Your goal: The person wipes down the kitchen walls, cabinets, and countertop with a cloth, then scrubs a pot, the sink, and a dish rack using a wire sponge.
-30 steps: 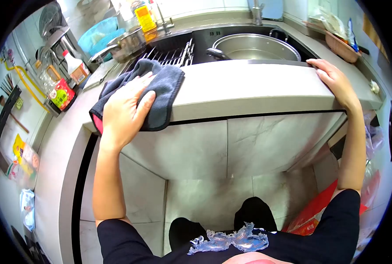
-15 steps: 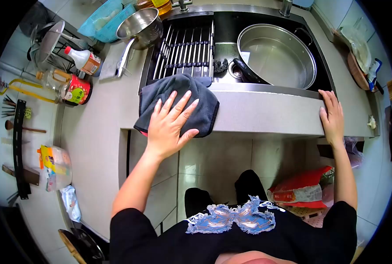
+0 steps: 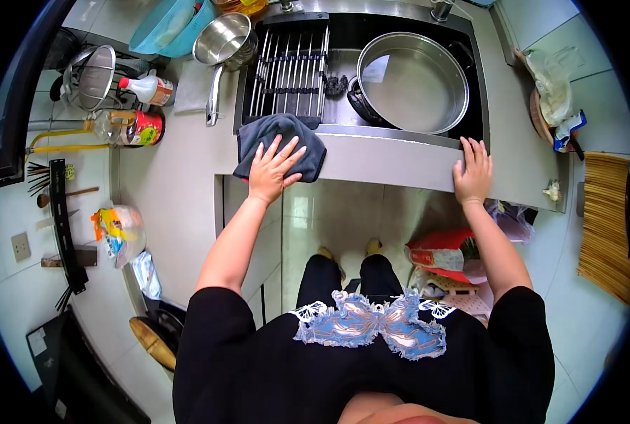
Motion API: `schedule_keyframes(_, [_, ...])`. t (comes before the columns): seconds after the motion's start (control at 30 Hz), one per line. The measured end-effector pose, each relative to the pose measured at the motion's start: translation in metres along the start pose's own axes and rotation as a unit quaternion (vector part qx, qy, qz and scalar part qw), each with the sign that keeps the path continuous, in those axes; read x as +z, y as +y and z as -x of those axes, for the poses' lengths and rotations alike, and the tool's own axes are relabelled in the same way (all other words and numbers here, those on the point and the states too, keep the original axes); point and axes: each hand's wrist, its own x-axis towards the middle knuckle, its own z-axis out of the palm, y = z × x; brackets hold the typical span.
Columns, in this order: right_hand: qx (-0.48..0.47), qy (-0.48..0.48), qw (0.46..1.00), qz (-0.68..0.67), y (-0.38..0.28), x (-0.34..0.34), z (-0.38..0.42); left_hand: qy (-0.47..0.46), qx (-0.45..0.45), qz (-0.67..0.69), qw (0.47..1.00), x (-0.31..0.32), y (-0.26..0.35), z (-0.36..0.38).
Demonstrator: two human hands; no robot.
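Since the earliest frame, the left hand (image 3: 272, 173) has flattened and spread its fingers, and the cloth (image 3: 312, 152), which hung well over the counter's front edge, now lies mostly on top. The view has tilted down too, bringing both feet into sight.

The dark grey cloth is on the near strip of the counter (image 3: 392, 157), in front of the rack (image 3: 290, 74) and reaching the front edge. The left palm presses on it with fingers fanned open, pointing away from the person; they are not curled around it. A bit of red shows at the cloth's near left side.

The right hand (image 3: 474, 174) rests on the same strip, near the sink's right front corner. Its fingers are fairly straight, slightly apart and pointing to the far side, with the thumb out to the left; it holds nothing.

The rack lies across the left part of the sink (image 3: 343, 113). A large pot (image 3: 415, 85) stands upright to the right, with a dark scrubber (image 3: 336, 86) between them. Left of the rack, a small saucepan (image 3: 223, 41) has its handle toward the near side, and farther left are a red-capped bottle (image 3: 147, 90) and a red-labelled bottle (image 3: 145, 128). A garlic bulb (image 3: 552, 190) sits at the counter's right end.
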Motion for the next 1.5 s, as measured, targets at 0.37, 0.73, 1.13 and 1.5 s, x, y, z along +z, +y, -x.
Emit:
schedule_keyframes(0.37, [0.014, -0.013, 1.000, -0.018, -0.004, -0.002, 0.002, 0.004, -0.006, -0.022, 1.000, 0.007, 0.002, 0.004])
schedule_keyframes(0.73, [0.033, -0.044, 0.998, -0.006, -0.007, -0.016, -0.011, 0.039, -0.137, 0.161, 0.977, -0.002, 0.015, -0.011])
schedule_keyframes(1.13, [0.042, -0.068, 0.997, 0.002, -0.004, -0.016, -0.011, 0.101, -0.463, 0.398, 0.786, -0.007, -0.004, -0.047])
schedule_keyframes(1.5, [0.193, 0.013, 0.962, -0.191, -0.035, -0.015, -0.055, 0.167, -0.554, 0.717, 0.388, -0.091, -0.015, -0.105])
